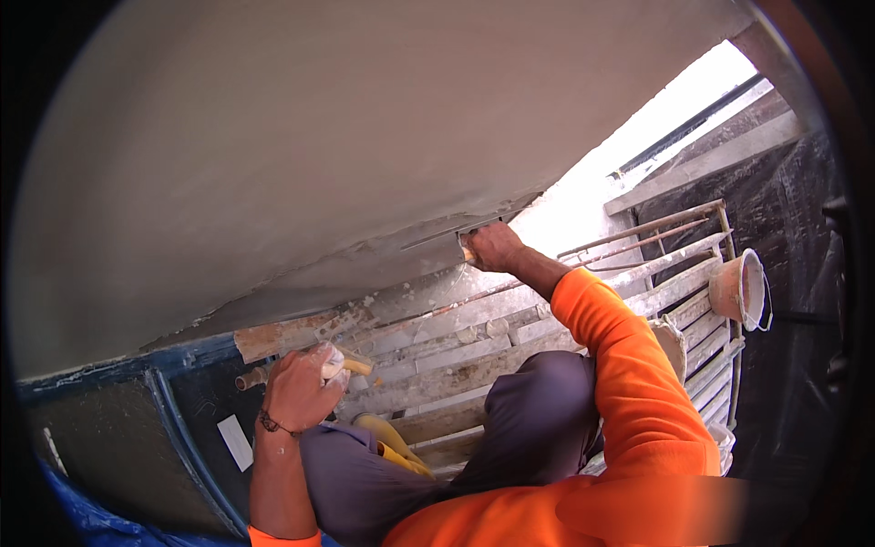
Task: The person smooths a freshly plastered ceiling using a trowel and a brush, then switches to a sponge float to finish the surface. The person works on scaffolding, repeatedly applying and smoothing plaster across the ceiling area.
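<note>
The orange shirt (638,374) is nearest the camera, cut off below and partly smeared by a blur. At the lower edge of the grey plastered surface (301,155), the right hand (494,246) has its fingers curled round the handle of a trowel (467,248); its fingertips are hidden and the thin blade is hard to make out. Below that surface's left part, the left hand (305,387) closes on a yellow-handled tool (355,365), whose far end cannot be told. Thighs hide part of the slatted platform (437,387) beneath the surface.
</note>
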Motion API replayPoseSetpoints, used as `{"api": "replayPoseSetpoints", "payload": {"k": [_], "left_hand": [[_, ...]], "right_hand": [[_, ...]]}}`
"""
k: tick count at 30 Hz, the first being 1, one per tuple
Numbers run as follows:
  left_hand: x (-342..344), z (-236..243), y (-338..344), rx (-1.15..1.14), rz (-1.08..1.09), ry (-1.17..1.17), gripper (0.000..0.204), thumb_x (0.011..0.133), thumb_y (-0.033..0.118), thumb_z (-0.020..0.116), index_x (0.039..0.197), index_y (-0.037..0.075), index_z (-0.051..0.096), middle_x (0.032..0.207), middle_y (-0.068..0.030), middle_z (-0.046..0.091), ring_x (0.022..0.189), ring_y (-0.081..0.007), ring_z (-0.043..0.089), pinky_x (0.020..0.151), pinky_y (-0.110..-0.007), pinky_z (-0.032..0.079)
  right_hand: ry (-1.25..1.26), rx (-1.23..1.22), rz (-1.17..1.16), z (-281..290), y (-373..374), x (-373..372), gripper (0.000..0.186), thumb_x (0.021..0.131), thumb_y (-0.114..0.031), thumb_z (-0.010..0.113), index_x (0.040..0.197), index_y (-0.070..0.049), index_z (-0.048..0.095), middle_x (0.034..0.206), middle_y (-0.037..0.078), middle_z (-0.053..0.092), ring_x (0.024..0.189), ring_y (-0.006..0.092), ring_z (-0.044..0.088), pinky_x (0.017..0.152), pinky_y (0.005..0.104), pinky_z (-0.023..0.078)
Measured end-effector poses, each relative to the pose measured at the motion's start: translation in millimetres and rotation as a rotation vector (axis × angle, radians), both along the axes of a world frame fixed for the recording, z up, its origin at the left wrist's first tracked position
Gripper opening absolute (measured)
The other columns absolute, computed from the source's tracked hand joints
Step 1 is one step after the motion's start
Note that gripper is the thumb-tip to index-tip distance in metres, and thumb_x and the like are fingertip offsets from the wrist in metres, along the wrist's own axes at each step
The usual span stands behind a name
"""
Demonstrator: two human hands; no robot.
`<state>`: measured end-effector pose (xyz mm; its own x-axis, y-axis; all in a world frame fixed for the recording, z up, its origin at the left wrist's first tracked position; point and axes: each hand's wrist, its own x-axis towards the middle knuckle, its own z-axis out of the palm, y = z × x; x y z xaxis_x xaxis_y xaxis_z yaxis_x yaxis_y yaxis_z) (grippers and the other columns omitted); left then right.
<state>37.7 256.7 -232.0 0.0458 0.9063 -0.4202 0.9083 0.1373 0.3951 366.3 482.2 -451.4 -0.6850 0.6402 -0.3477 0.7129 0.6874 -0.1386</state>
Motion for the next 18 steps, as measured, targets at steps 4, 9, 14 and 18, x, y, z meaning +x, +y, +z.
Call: {"api": "replayPoseSetpoints", "payload": {"k": [4, 9, 14, 18], "left_hand": [[1, -1, 3, -0.095, 0.033, 0.069, 0.046, 0.084, 0.032, 0.071, 0.118, 0.000, 0.071, 0.107, -0.0236, 0.073, 0.103, -0.0436, 0.065, 0.094, -0.049, 0.051], [2, -7, 4, -0.130, 0.068, 0.067, 0.050, 0.085, 0.033, 0.071, 0.123, 0.001, 0.070, 0.109, -0.0228, 0.073, 0.108, -0.0432, 0.064, 0.098, -0.049, 0.049], [4, -13, 4, -0.059, 0.064, 0.056, 0.045, 0.083, 0.035, 0.072, 0.115, 0.004, 0.072, 0.106, -0.0186, 0.074, 0.104, -0.0419, 0.063, 0.094, -0.048, 0.050], [7, -12, 7, -0.082, 0.051, 0.056, 0.044, 0.083, 0.035, 0.072, 0.114, 0.004, 0.073, 0.103, -0.0189, 0.074, 0.103, -0.0422, 0.064, 0.093, -0.048, 0.050]], "right_hand": [[-0.022, -0.009, -0.125, -31, 23, 29, 0.031, 0.087, -0.032, 0.071, 0.112, -0.013, 0.070, 0.098, 0.014, 0.075, 0.095, 0.0344, 0.073, 0.083, 0.0482, 0.058], [-0.044, 0.046, -0.091, -46, 49, 37, 0.033, 0.087, -0.036, 0.073, 0.111, -0.014, 0.070, 0.098, 0.011, 0.075, 0.095, 0.0327, 0.073, 0.082, 0.0460, 0.058], [0.095, 0.113, -0.073, -35, 51, 38, 0.034, 0.085, -0.033, 0.075, 0.113, -0.015, 0.069, 0.097, 0.012, 0.075, 0.093, 0.0330, 0.073, 0.079, 0.0463, 0.058], [0.124, 0.120, -0.070, 4, 55, 43, 0.032, 0.085, -0.030, 0.074, 0.112, -0.013, 0.068, 0.092, 0.012, 0.075, 0.087, 0.0343, 0.073, 0.076, 0.0470, 0.058]]}}
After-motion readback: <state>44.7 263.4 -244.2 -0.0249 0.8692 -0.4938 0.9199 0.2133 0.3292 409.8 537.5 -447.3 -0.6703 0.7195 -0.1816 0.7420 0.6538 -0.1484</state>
